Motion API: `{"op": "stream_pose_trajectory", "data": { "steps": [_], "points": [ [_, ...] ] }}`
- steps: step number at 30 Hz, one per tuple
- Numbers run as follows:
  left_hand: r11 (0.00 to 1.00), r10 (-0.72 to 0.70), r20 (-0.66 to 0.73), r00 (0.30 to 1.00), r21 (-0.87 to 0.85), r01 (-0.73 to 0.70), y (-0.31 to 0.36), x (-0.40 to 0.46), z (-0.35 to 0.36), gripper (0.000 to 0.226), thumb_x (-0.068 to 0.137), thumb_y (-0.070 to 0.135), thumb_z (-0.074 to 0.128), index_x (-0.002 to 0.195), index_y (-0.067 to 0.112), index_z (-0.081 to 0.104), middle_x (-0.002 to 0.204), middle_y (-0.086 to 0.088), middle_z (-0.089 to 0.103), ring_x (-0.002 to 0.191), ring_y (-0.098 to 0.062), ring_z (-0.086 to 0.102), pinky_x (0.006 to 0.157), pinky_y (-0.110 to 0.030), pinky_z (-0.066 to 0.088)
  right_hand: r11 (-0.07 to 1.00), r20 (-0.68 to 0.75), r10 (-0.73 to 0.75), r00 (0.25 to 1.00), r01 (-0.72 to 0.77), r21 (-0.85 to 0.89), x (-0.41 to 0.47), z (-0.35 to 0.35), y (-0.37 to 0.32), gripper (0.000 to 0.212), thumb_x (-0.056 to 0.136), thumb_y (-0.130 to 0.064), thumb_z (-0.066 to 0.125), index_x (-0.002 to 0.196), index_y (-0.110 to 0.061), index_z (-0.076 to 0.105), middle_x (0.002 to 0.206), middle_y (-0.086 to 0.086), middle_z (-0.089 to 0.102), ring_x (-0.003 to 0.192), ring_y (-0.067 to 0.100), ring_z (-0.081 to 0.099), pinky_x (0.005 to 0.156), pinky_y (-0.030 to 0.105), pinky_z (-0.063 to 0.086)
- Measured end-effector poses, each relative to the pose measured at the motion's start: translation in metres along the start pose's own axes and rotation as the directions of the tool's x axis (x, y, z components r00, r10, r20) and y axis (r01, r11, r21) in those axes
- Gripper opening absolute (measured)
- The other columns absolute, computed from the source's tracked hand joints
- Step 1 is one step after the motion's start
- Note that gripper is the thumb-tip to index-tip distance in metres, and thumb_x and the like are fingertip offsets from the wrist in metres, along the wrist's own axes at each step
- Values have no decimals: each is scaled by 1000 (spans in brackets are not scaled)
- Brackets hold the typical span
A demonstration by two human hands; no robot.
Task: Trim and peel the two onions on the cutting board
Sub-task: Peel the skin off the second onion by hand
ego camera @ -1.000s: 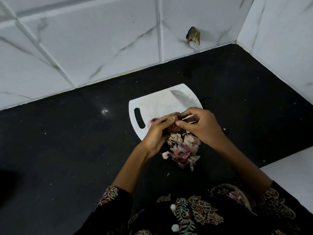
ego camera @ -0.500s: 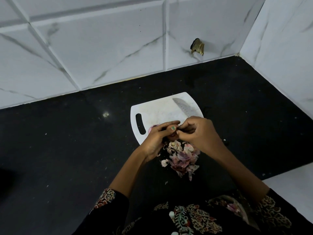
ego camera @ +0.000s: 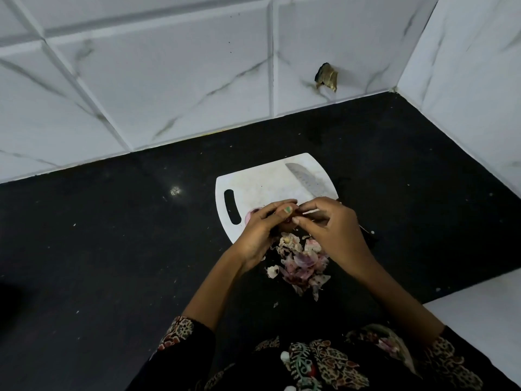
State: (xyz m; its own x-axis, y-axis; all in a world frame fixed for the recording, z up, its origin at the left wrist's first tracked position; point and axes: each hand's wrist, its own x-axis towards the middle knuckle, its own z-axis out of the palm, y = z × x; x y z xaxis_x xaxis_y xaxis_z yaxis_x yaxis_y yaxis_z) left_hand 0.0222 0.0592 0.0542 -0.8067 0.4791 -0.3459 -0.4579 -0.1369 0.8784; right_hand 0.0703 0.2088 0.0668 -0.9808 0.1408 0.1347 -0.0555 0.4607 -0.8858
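Left hand [ego camera: 258, 231] cups the onion [ego camera: 286, 224] over the cutting board [ego camera: 262, 183] while right hand [ego camera: 332, 230] pinches its skin, apparently so peelings drop onto the scrap pile [ego camera: 300, 263].

Black speckled stone desk [ego camera: 98, 263] lies open left of the white plastic cutting board [ego camera: 262, 184]. The steel knife blade [ego camera: 307, 180] occupies the board's right portion. A heap of pink and white onion peelings [ego camera: 300, 262] blocks the near edge; white marbled wall tiles [ego camera: 169, 88] bound rear and right.
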Motion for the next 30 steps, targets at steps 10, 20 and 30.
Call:
{"op": "stream_pose_trajectory", "data": {
  "steps": [10,20,30],
  "points": [
    [997,-33,-23,999,-74,31,3,-3,-2,26,91,20,54,110,8,66,100,-9,68,86,-13,63,77,-27,48,969,-102,245,964,-240,58,2,0,21,7,87,-9,63,82,-14,65,74,3,68,68,15,68,68,35,58],
    [994,-103,37,994,50,101,-1,-4,-1,27,95,31,50,116,19,62,79,8,70,80,-6,68,64,-21,54,999,83,-28,996,24,49,6,-4,-3,20,81,-9,72,100,-15,71,96,-3,65,90,3,64,71,13,53],
    [993,-74,61,995,102,68,1,-2,-7,43,89,34,53,130,18,57,93,0,69,85,-12,67,62,-17,49,983,115,-146,983,157,-91,11,-7,-5,10,79,-3,71,88,-6,75,83,3,68,78,8,63,65,12,50]
  ]
}}
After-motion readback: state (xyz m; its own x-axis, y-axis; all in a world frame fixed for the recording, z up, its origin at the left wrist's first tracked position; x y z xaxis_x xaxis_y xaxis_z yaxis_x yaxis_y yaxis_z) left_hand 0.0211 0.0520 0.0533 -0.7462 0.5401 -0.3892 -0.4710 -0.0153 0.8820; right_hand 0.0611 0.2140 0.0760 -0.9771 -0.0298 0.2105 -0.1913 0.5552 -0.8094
